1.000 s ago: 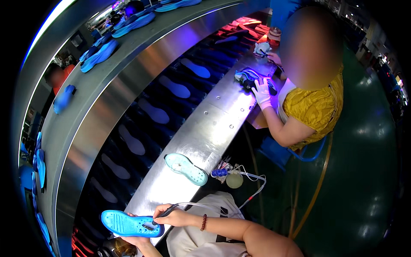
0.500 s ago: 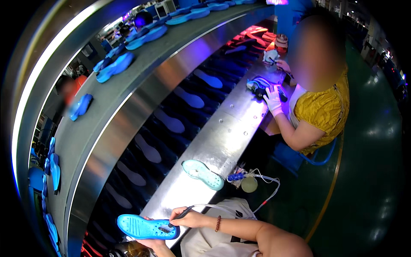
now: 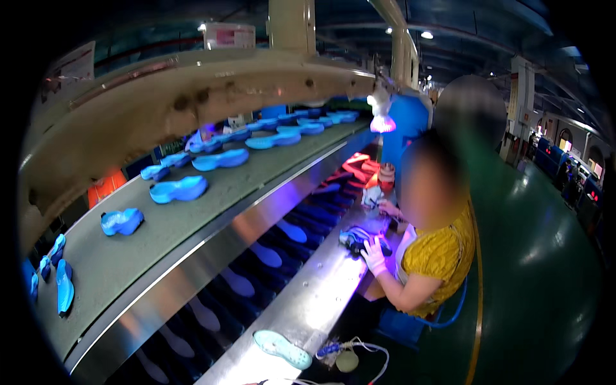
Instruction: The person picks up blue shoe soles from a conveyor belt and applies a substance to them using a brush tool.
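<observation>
Lower centre: a pale sole (image 3: 282,350) is lying near the edge of the bench (image 3: 301,301); snagging tubing (image 3: 387,357) could be dragging it off. Both hands are lying out of frame, grip untellable.

Pink lamp (image 3: 383,124), co-worker in yellow (image 3: 443,263), blue chair (image 3: 398,328), yellow line (image 3: 479,282) on green floor (image 3: 532,308)

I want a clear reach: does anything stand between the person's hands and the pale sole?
A white tube shows along the lower edge, below the pale sole on the ledge; nothing else visible intervenes. Both hands are out of view, so the full path can't be judged.
</observation>
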The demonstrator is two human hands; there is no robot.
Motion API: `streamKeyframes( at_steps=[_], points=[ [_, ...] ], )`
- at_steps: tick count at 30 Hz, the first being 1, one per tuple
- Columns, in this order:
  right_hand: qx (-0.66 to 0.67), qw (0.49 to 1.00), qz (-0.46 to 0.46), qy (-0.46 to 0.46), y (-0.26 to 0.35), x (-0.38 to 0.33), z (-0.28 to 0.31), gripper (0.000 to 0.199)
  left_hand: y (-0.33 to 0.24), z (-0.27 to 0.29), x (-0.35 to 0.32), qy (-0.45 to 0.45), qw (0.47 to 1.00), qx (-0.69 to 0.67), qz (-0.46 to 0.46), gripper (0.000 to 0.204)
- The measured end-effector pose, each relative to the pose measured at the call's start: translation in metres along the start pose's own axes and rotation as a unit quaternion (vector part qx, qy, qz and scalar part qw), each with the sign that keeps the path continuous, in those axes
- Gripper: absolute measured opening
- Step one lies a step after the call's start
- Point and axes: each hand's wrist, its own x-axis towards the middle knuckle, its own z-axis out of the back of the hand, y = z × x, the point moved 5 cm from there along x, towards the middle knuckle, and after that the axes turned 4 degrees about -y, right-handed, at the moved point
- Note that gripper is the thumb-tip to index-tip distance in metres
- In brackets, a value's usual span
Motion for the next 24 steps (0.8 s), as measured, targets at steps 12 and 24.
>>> streamKeyframes(
  at_steps=[12,24],
  points=[
    [0.026,0.998,0.040,0.035,0.007,0.008,0.008,0.018,-0.028,-0.013,-0.008,0.079,0.991,-0.063,-0.086,0.073],
    [0.213,0.970,0.084,0.085,0.055,-0.020,-0.009,0.013,-0.040,-0.018,-0.013,0.201,0.965,-0.166,-0.022,0.076]
  ],
)
